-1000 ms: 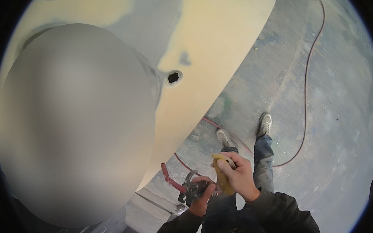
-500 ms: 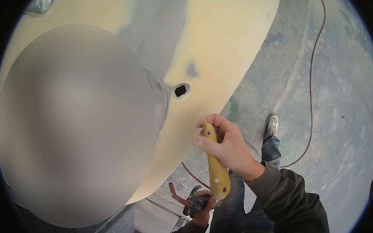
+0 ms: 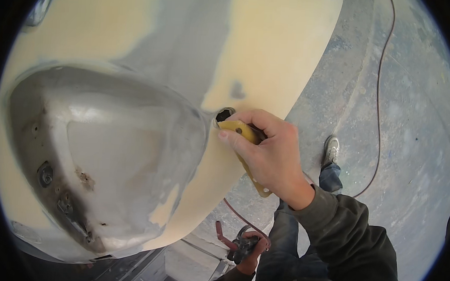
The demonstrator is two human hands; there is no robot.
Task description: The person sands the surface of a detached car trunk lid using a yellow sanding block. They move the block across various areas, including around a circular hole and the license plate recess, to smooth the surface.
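Observation:
My right hand (image 3: 267, 153) pinches a long yellow strip (image 3: 258, 185) dotted with holes, its top end at the lower rim of a round hole (image 3: 224, 115) in a cream-and-grey body panel (image 3: 268, 46); whether it touches the rim I cannot tell. Left of the hole is a large recessed bare-metal cavity (image 3: 113, 145) with dark stains, small holes and fittings. Low in the view, my left hand (image 3: 254, 251) grips a dark hand tool (image 3: 241, 245) with a short red tube (image 3: 219, 234) sticking up from it.
A long red hose (image 3: 378, 97) runs over the scuffed grey floor (image 3: 412, 160) to the right of the panel. My shoe (image 3: 331, 150) stands on the floor beside the panel's edge. Grey metal structures (image 3: 188, 266) lie below the panel's lower edge.
My right hand with the yellow strip has moved up and left, from low by my left hand to the round hole. My left hand with the tool is a little lower and further right.

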